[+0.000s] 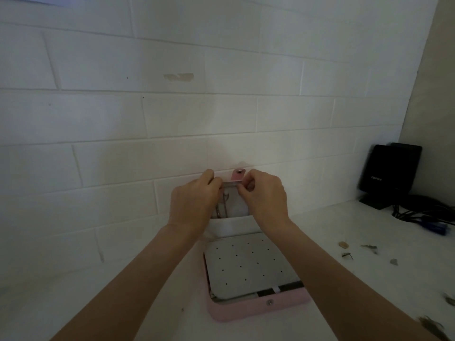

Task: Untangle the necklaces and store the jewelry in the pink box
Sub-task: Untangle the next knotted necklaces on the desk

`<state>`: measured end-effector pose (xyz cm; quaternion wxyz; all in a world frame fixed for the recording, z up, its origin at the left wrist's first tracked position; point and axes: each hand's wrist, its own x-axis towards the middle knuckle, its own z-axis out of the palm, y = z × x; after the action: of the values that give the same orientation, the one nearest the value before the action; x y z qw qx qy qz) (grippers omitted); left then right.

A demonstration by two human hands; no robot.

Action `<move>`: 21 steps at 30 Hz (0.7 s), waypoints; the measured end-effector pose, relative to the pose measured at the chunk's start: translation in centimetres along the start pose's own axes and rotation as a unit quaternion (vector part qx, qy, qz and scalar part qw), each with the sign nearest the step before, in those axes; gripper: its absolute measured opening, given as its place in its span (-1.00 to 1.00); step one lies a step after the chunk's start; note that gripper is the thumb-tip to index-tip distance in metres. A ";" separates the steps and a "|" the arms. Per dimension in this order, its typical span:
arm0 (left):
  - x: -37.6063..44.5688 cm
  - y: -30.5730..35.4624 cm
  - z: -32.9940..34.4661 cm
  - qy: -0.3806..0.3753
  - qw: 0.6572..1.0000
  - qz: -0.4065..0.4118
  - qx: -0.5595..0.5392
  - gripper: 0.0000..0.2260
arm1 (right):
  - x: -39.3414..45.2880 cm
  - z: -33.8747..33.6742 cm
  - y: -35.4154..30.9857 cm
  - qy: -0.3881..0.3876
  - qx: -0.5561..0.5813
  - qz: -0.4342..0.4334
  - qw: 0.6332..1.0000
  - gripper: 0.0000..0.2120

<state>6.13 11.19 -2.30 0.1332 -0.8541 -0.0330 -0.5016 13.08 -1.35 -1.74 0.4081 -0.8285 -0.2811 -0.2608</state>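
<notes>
Both hands, the left hand (pixel 194 200) and the right hand (pixel 264 193), cover the upper corners of the pink box (pixel 258 308) lid, so their fingertips and what they pinch at its top edge cannot be made out. Inside the lid, a thin metal piece (pixel 222 205) is half hidden behind the left hand and too small to identify. Right of the box, small scattered bits (pixel 366 249) on the desk (pixel 357 279) are blurred; those at the right edge are cut off. The forearms leave the bottom edge.
</notes>
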 end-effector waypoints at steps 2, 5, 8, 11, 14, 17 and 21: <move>-0.3 -0.1 0.3 0.000 1.000 0.004 -0.019 -0.90 | -0.3 -0.2 0.2 0.000 -0.020 -0.007 1.000 -0.91; -0.8 -0.1 0.5 0.011 0.998 -0.011 -0.055 -0.77 | -0.7 -0.6 0.9 -0.012 -0.031 -0.007 0.999 -0.91; -1.3 -0.1 0.2 0.015 0.998 -0.014 -0.067 -0.75 | -1.0 -0.9 1.5 -0.038 -0.022 0.005 0.999 -0.93; -1.8 -0.1 -0.3 0.026 0.994 -0.035 -0.101 -0.76 | -1.3 -1.4 1.7 -0.063 -0.013 0.017 0.998 -0.93; -2.1 0.4 -0.5 0.021 0.990 -0.024 -0.134 -0.76 | -1.3 -1.6 1.6 -0.076 -0.004 0.015 0.997 -0.93; -1.6 1.4 0.0 -0.021 0.991 0.018 -0.132 -0.71 | -1.2 -1.5 1.3 -0.118 0.006 -0.004 0.993 -0.93; -1.3 1.6 0.7 -0.050 0.993 0.010 -0.106 -0.84 | -0.9 -1.9 1.1 -0.162 0.034 -0.021 0.986 -0.94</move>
<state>6.36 9.91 -4.10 0.0453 -0.8879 0.0220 -0.4573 12.85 -3.66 -1.91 0.3792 -0.8395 -0.3695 -0.1219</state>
